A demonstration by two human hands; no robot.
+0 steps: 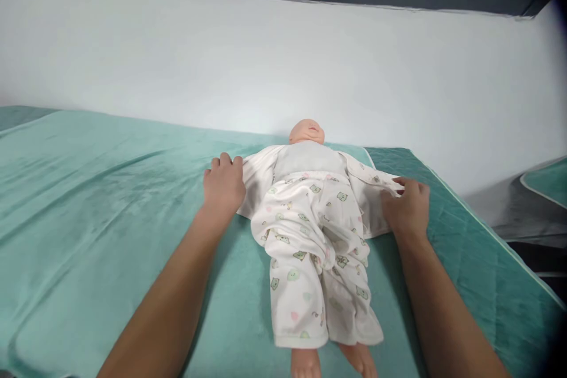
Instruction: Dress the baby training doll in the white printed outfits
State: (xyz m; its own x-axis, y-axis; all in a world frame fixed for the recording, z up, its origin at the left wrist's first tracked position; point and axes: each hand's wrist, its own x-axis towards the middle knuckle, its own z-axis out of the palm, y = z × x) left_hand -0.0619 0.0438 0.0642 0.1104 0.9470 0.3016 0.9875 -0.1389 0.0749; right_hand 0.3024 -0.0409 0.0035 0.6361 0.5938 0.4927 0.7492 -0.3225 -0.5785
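Though bare, doll feet [305, 361] partly out-of-frame

The doll [307, 132] lies face-up in printed trousers [295, 236], its white jacket [260, 176] seemingly open.

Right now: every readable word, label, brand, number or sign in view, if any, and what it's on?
None readable.
Patterned trousers: green animal heads; the dark squiggles are too small to tell if they're letters.
White top, flap held by the right hand: tiny print, too small to read.
Green bedding, pale wall: no lettering visible.
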